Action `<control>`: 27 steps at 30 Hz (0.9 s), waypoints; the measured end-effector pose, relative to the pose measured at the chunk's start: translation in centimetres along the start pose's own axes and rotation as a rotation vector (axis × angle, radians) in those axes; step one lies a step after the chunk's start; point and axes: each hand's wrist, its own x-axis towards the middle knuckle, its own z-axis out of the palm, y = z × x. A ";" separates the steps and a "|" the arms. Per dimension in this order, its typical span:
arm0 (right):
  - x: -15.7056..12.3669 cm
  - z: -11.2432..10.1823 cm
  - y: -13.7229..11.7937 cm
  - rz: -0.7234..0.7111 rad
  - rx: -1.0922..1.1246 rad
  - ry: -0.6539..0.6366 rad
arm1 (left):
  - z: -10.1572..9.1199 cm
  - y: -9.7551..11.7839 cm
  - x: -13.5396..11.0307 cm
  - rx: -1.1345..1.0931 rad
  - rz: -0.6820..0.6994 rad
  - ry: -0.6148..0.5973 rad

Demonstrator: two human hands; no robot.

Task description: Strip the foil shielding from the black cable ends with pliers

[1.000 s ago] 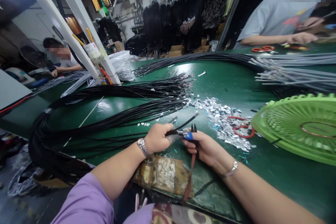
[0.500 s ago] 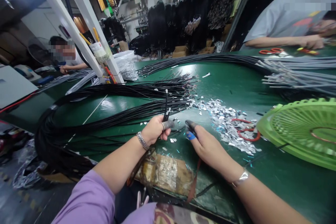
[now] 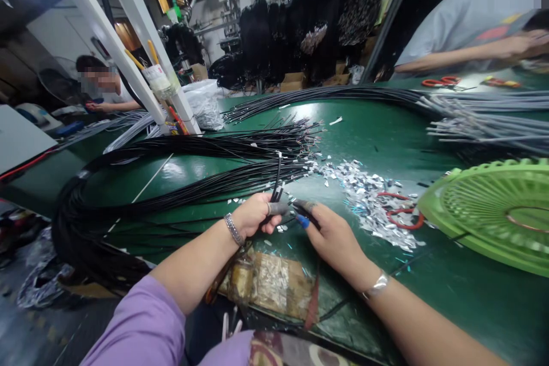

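Note:
My left hand (image 3: 257, 214) is closed around several black cables (image 3: 278, 176), whose pale-tipped ends stick up above the fist. A dark covering wraps its thumb. Close by on the right, my right hand (image 3: 330, 227) is pinched, with dark coverings on its fingers and blue tape on the thumb. Its fingertips almost meet the left thumb; whatever lies between them is too small to make out. Behind both hands lie black cable bundles (image 3: 206, 186) with stripped ends pointing right.
White and blue scraps (image 3: 364, 200) are heaped around red-handled scissors (image 3: 405, 218). At right stands a green plastic basket (image 3: 484, 211). Grey cables (image 3: 476, 120) lie beyond it. A taped cardboard piece (image 3: 274, 283) sits at the near edge. Two people work across the green table.
My right hand has moved left, its fingertips coming close to my left thumb. My left hand still grips the cables. The view has shifted slightly.

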 end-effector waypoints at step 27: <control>0.4 0.4 0.0 0.054 0.137 -0.015 | 0.5 0.1 -0.1 0.101 -0.031 0.075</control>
